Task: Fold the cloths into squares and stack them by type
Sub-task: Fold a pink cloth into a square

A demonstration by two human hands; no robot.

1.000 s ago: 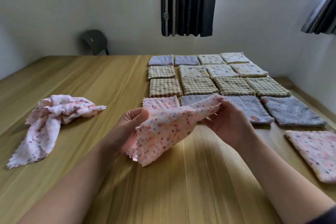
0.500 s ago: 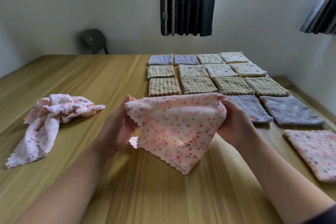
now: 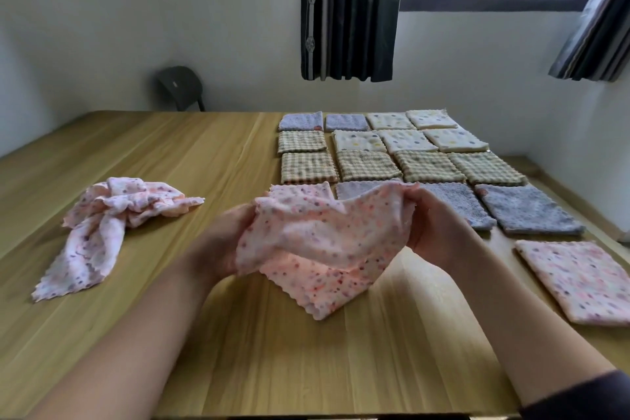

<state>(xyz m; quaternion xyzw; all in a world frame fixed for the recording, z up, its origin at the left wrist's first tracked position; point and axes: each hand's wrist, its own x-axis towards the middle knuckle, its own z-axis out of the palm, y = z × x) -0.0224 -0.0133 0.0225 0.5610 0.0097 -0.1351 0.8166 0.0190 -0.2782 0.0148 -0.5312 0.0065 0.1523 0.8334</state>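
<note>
The left hand [image 3: 218,240] and right hand [image 3: 434,225] each have a grip clamped on an upper corner of the pink spotted cloth [image 3: 324,245], which sags above the counter [image 3: 272,358].

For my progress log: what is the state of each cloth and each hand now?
held pink cloth: loose, not yet a square, between both hands
left hand: grips its left edge
right hand: grips its right edge
pink heap: crumpled, unfolded
pink square: folded flat
checked squares: folded flat
grey squares: folded flat
cream squares: folded flat
</note>
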